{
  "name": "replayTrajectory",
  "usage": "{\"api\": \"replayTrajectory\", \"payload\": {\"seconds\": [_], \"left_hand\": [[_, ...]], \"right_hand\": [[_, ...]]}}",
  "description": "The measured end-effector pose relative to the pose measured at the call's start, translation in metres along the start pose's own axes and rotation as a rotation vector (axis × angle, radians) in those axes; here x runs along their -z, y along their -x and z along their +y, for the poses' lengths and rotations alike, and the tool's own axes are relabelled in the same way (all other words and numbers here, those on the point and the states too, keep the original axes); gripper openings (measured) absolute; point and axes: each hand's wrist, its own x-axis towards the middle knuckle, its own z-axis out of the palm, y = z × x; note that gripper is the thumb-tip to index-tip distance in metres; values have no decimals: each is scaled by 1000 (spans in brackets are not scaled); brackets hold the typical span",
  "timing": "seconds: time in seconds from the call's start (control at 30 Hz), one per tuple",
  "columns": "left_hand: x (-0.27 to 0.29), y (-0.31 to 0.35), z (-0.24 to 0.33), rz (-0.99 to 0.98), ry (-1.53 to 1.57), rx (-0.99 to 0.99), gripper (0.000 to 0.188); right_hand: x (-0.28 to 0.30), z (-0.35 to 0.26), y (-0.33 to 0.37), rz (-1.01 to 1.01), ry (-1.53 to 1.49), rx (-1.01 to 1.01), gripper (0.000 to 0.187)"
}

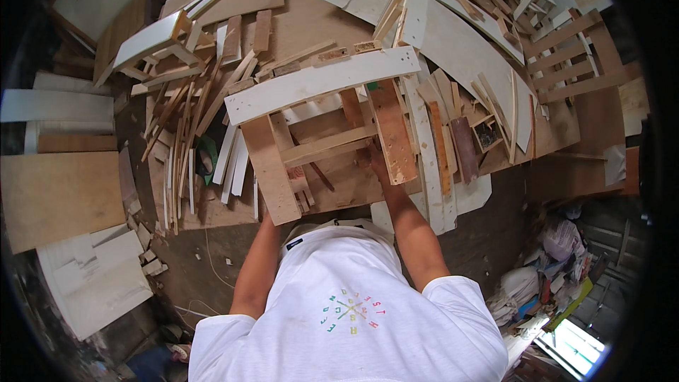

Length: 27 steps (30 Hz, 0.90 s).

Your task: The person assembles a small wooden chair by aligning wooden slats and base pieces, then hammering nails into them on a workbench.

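A small wooden stool [329, 143] stands on the worktable in front of me. It has a long white-faced top board [322, 81], a plain side board [270, 170] on the left, a scuffed brown side board [393, 134] on the right and a crossbar [329, 146] between them. My right hand [370, 159] is closed at the inner edge of the right side board; its fingers are in shadow. My left forearm [259, 255] reaches up to the lower end of the left side board, which hides the left hand and its fingers.
Thin wood strips [185, 127] are heaped left of the stool. A finished-looking white-topped stool [152, 41] stands behind them. More strips, a small open box [486, 133] and white panels [467, 78] lie to the right. Large boards [64, 198] lean at far left; a slatted frame [566, 56] stands far right.
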Motion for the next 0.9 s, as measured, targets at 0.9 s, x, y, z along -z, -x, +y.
{"api": "replayTrajectory", "payload": {"seconds": [0.9], "left_hand": [[24,-18,-17,-469,-167,-170,124]], "right_hand": [[-20,54,-11,-32,69,-100,61]]}}
